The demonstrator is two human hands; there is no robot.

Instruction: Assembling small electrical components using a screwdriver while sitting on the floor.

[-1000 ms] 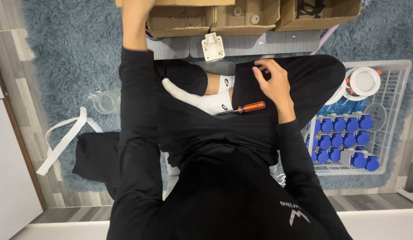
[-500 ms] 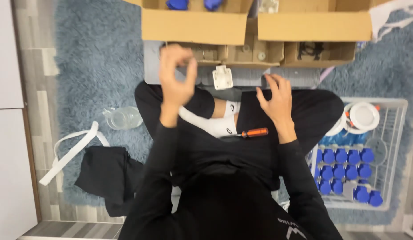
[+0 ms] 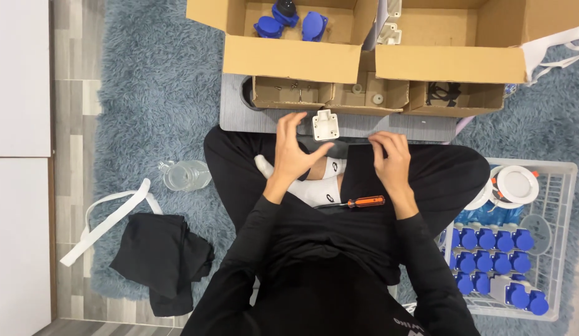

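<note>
A: Where's the white plastic housing (image 3: 325,125) sitting?

B: On the grey board (image 3: 240,115), just in front of the small cardboard trays (image 3: 330,94), between the two hands. Left hand (image 3: 294,151) is hovering just beside it, fingers (image 3: 288,123) spread and curled, gripping nothing. Not touching it as far as I can tell.

A: Right hand?

B: Right hand (image 3: 392,163) is resting on the lap, fingers bent down against the black trousers. Whether it's pinching something small, cannot tell (fingertips are hidden).

A: How is that housing likely handling?

B: Judging by looks: light, rigid moulded plastic, smooth so a bit slippery. Probably not fragile, but thin corner tabs could be snapping under a hard squeeze. I'd be taking it by the two opposite flat sides, thumb against forefinger.

A: Anything else close?

B: Orange-handled screwdriver (image 3: 355,202) lying across the lap, between the wrists. White wire basket (image 3: 562,246) of blue caps at the right, clear jar (image 3: 185,175) on the blue rug (image 3: 140,93) at the left.
</note>
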